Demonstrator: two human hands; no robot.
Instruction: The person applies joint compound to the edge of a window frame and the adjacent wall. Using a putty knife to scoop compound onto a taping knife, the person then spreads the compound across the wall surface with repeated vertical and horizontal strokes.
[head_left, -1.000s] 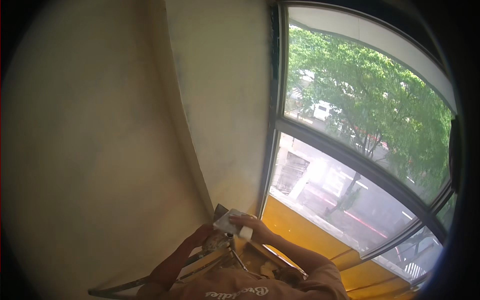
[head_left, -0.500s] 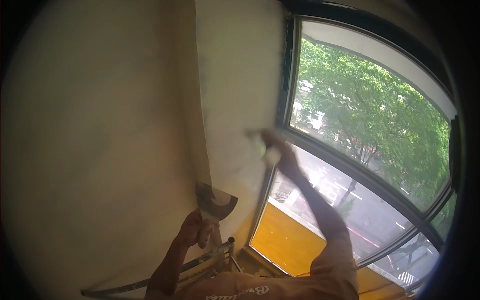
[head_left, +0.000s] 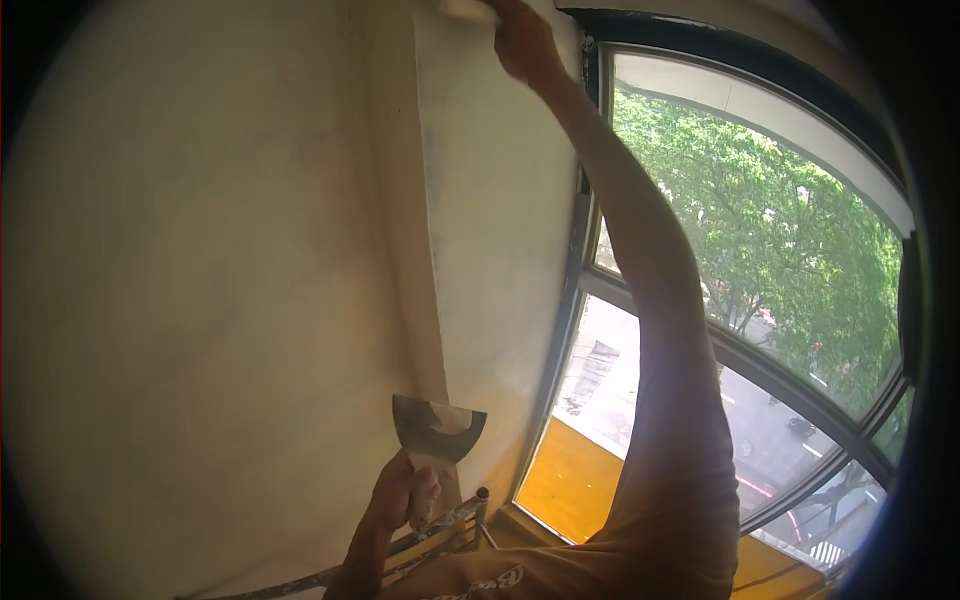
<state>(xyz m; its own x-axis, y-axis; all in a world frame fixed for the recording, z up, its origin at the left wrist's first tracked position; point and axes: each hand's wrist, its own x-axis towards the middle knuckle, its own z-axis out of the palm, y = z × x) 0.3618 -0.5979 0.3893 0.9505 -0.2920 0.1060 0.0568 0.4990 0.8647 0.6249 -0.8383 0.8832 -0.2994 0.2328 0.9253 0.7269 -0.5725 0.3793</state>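
Note:
Low in the view, my left hand [head_left: 394, 492] is wrapped round the pale handle of a wide putty knife [head_left: 462, 428]. Its blade points up, with a light patch of what looks like filler on its dark metal. My right hand [head_left: 527, 45] is raised to the top of the view, closed on a pale tool [head_left: 466, 9] that reaches left from the fingers. The top edge cuts that tool off, so its kind cannot be told. Behind it is a narrow cream wall section [head_left: 490, 190], beside a vertical corner edge.
A broad cream wall [head_left: 220, 280] fills the left side. On the right is a dark-framed window [head_left: 775, 370], with trees, a road and a yellow ledge [head_left: 570, 480] outside. Below my left hand runs a stained metal rail [head_left: 440, 530], probably scaffolding.
My right hand has swept up the narrow wall section from mid-height to the top with its tool. The left hand and putty knife sit slightly lower and further right in view.

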